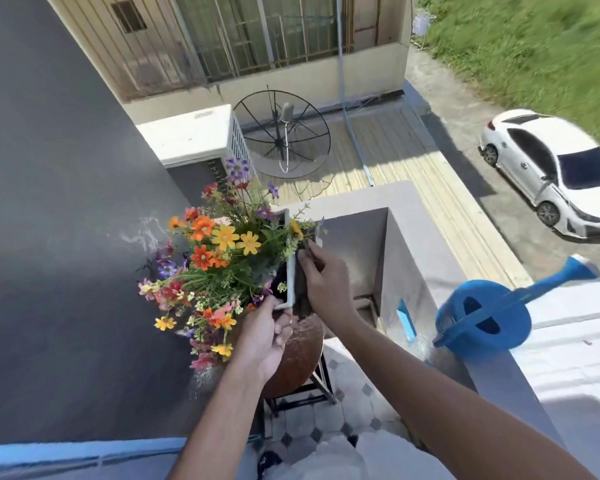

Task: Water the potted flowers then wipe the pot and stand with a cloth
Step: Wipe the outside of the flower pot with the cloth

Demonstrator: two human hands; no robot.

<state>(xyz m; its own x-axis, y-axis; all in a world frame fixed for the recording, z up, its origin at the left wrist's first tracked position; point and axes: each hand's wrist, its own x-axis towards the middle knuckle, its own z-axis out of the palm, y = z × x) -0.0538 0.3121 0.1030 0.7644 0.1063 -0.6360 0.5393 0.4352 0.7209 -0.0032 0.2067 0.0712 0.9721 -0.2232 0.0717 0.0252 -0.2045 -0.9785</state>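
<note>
A white rectangular pot (290, 278) full of orange, yellow, red and purple flowers (219, 251) is tilted up off a round brown stand (300, 355) with dark metal legs. My left hand (265, 336) grips the pot's near corner. My right hand (321, 280) presses a dark cloth (300, 299) flat against the pot's right side. The stand's top looks wet. A blue watering can (485, 315) rests on the grey balcony wall to the right, spout pointing away.
A dark grey wall (59, 220) stands close on the left. The grey parapet (413, 258) runs along the right, with a drop to a roof, a satellite dish (284, 133) and a white car (555, 171) below. Tiled floor (347, 407) lies under the stand.
</note>
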